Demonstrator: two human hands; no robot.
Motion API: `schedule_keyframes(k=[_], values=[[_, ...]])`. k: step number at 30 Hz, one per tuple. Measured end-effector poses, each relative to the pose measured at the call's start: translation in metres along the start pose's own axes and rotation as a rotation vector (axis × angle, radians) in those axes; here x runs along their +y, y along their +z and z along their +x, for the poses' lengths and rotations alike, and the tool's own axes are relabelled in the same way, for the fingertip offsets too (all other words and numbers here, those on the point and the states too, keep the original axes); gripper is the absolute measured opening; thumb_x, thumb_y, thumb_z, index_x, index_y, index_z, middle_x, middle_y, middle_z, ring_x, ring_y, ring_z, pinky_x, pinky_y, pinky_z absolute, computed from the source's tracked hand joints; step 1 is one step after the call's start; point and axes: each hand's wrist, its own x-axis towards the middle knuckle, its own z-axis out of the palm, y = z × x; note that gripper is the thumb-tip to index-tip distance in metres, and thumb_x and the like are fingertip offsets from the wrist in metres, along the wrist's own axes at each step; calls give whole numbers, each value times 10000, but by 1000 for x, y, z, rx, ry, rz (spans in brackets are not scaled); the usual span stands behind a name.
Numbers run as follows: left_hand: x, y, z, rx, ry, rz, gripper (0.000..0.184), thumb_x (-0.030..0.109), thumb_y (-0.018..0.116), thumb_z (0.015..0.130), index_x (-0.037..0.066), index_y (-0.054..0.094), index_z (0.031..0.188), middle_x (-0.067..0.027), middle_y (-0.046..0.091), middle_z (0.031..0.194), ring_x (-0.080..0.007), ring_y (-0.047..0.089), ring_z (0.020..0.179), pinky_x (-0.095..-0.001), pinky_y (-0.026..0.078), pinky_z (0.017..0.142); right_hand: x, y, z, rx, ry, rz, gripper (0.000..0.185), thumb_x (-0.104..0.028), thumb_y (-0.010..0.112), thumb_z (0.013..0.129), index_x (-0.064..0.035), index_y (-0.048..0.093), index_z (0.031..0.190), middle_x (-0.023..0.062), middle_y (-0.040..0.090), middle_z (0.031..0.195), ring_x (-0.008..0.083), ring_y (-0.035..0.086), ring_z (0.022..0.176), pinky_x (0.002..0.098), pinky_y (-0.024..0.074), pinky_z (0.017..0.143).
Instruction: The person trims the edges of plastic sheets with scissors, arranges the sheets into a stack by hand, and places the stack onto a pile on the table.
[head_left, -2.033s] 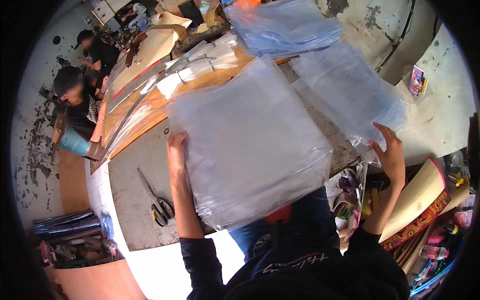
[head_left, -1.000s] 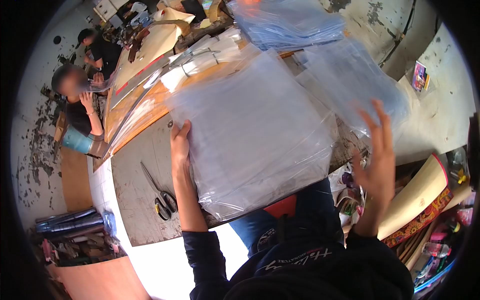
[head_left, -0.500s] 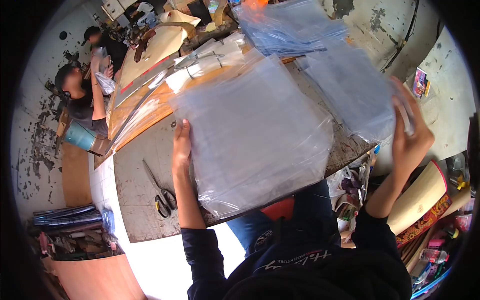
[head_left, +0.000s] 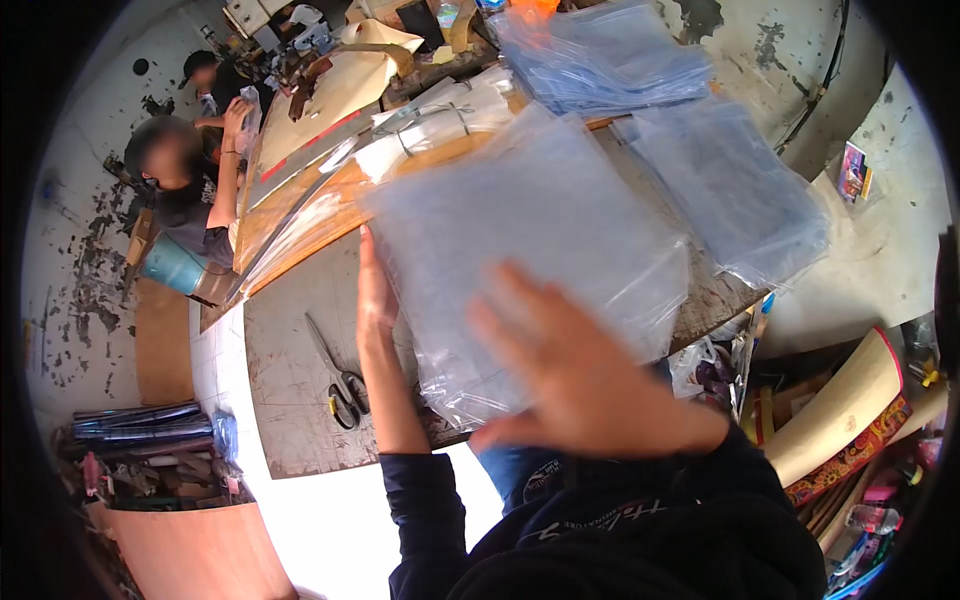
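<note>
Right hand (head_left: 575,370): fingers spread wide, motion-blurred, palm over the sheets at 5 o'clock. Nothing visible in its grasp; can't tell if it's touching.
Left hand (head_left: 376,295): at 9 o'clock, fingers near straight along the stack's side edge. Reads as backing the edge, not pinching; underside hidden.
Main stack (head_left: 540,210): clear plastic sheets, clock centre, flat on the worktable (head_left: 285,390), low corner reaching the near edge. Layers look slightly uneven.
Step in hand: looks like flattening and evening the main stack, left bracing, right working the top.
Next move calls for: left side kept backed, right palm flat and light; my guess is loose film slides easily.
Second stack (head_left: 730,190): similar clear sheets, 2 o'clock, just beside the main one.
Bluish stack (head_left: 610,65): taller pile, between 12 and 1, beyond both.
Scissors (head_left: 343,380): 8 o'clock, lying on bare tabletop, near the left forearm, blades pointing to 11.
Tied white bundle (head_left: 430,120): 11 o'clock.
Nearest co-worker (head_left: 190,215): between 9 and 10, one hand raised, well apart.
Cream roll (head_left: 835,420): 4 o'clock, off the table.
</note>
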Motion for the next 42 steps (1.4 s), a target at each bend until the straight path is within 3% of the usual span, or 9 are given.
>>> schedule_keyframes(k=[3, 6, 19, 21, 23, 28, 32, 37, 42], values=[[11, -4, -9, 35, -66, 195, 776, 589, 309, 873, -15, 226, 1354, -160, 281, 1384, -256, 317, 1250, -354, 263, 1030, 84, -46, 18, 244, 363, -281, 758, -554, 510, 792, 41, 406, 1250, 285, 414, 1247, 381, 389, 1188, 385, 323, 987], [0, -16, -4, 151, -116, 406, 763, 518, 411, 875, -21, 180, 1365, -158, 295, 1370, -234, 338, 1231, -357, 319, 988, 129, -77, 38, -305, 1007, 50, 724, -520, 528, 804, 58, 432, 1230, 272, 455, 1219, 333, 429, 1160, 355, 334, 961], [-7, 35, -110, 26, -188, 500, 786, 336, 521, 868, -32, 40, 1369, -262, 314, 1303, -290, 434, 1130, -375, 429, 885, 225, -59, 38, -652, 591, 305, 892, -409, 678, 721, 29, 228, 1354, 172, 378, 1320, 234, 379, 1198, 292, 305, 985], [1, 35, -113, 20, -194, 444, 805, 324, 527, 866, -29, 9, 1372, -281, 301, 1309, -309, 402, 1174, -400, 391, 937, 224, -68, 37, -591, 557, 25, 785, -396, 653, 752, 10, 306, 1328, 144, 427, 1282, 220, 427, 1155, 293, 330, 962], [10, 22, -101, 550, 324, 1302, 781, 296, 534, 866, -23, 38, 1377, -287, 256, 1347, -340, 346, 1232, -417, 303, 1007, 201, -91, 21, -147, 577, 227, 618, -370, 581, 823, -10, 388, 1286, 121, 478, 1239, 205, 464, 1128, 305, 354, 937], [76, 44, -9, 38, 316, 1401, 652, 474, 458, 867, -76, 426, 1218, -241, 392, 1288, -322, 398, 1196, -365, 331, 969, 112, -77, -82, 985, 628, 290, 442, -290, 402, 928, -26, 410, 1283, 126, 499, 1219, 200, 451, 1151, 331, 344, 947], [43, 35, 90, -513, -283, 1395, 675, 540, 434, 852, -54, 494, 1166, -230, 444, 1219, -295, 464, 1094, -363, 359, 920, 66, 0, -162, 909, 840, 614, 552, -216, 485, 877, 12, 278, 1335, 170, 410, 1257, 250, 386, 1180, 386, 310, 983], [14, 52, 72, -620, -32, 1391, 716, 523, 486, 821, -63, 402, 1225, -168, 426, 1179, -268, 427, 1096, -359, 333, 929, 51, 26, -135, 785, 907, 886, 667, -183, 565, 832, -2, 184, 1349, 164, 349, 1278, 238, 383, 1161, 372, 327, 965], [29, 47, 50, -462, -370, 1026, 634, 414, 599, 778, -46, 438, 1184, -122, 484, 1104, -195, 495, 1010, -324, 397, 881, 59, 5, -114, 800, 1008, 1097, 708, -89, 658, 748, -8, 217, 1296, 150, 378, 1215, 238, 400, 1131, 357, 365, 934]])
